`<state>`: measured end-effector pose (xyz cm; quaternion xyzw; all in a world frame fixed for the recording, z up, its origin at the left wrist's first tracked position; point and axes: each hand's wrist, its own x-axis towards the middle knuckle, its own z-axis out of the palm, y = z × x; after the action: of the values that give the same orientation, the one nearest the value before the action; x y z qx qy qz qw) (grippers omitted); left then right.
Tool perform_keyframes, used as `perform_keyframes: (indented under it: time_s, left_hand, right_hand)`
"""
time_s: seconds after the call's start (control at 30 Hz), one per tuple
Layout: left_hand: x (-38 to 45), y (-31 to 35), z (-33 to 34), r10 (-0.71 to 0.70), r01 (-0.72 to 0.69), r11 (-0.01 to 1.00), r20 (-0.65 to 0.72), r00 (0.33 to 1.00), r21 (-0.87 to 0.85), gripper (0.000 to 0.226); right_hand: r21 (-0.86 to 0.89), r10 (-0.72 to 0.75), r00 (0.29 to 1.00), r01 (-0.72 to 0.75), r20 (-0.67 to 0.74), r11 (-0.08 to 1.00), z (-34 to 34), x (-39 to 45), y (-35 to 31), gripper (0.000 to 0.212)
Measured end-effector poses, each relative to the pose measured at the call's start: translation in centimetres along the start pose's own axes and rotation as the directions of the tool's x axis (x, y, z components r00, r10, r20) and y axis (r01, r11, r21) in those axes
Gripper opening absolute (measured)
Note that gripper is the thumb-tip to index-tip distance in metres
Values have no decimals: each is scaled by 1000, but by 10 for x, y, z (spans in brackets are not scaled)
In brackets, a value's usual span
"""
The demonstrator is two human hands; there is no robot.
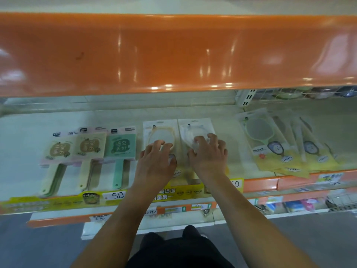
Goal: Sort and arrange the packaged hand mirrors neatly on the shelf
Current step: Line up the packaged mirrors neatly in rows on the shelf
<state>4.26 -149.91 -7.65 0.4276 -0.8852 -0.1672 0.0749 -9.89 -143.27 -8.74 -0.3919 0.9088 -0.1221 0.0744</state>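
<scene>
We judge the task partly done: three paddle mirror packs [92, 151] lie squared at the shelf's left; the yellow-backed packs [286, 144] at right lie fanned and skewed, so they remain to be straightened. Our left hand [156, 163] rests with curled, spread fingers on the cream-rimmed mirror pack [160, 130]; our right hand [209, 157] likewise presses the clear-rimmed mirror pack [196, 128]; both packs lie mid-shelf, side by side, long axes front-to-back, hang-tabs toward the rear.
</scene>
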Motion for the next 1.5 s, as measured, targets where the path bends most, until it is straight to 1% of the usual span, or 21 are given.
perform_keyframes:
  time_s: [0.17,0.3,0.47,0.7,1.07,1.27,1.43,1.5]
  left_hand:
    - [3,0,2,2,-2,1000,9,1000,-6,44]
    - [5,-1,5,6,-6,1000,35,999,7,44]
    - [6,0,8,9,-12,999,88,996,33,37]
    - [6,-1,12,23,-28,998,98,995,55,40]
    - [5,-5,17,13,-15,1000,97,995,20,42]
    - [4,-5,16,15,-14,1000,69,998,-11,39]
    - [2,-7,15,-5,7,1000,86,996,-25,40]
    - [2,-6,13,3,-2,1000,71,998,-12,38]
  right_hand:
    - [-8,20,999,-20,29,1000,-1,-1,-2,46]
    - [-21,-6,998,7,66,1000,-6,-3,-4,46]
    - [-23,-37,990,41,139,999,-7,-5,-6,44]
    - [-10,-36,991,37,125,999,-4,-7,-4,44]
    - [-12,-37,991,39,132,999,-1,-9,-7,45]
    - [-14,-33,991,35,129,999,1,-12,-9,45]
    - [-9,-27,991,28,130,1000,1,-11,-9,45]
    - [-1,-30,990,31,139,1000,-1,-10,-9,47]
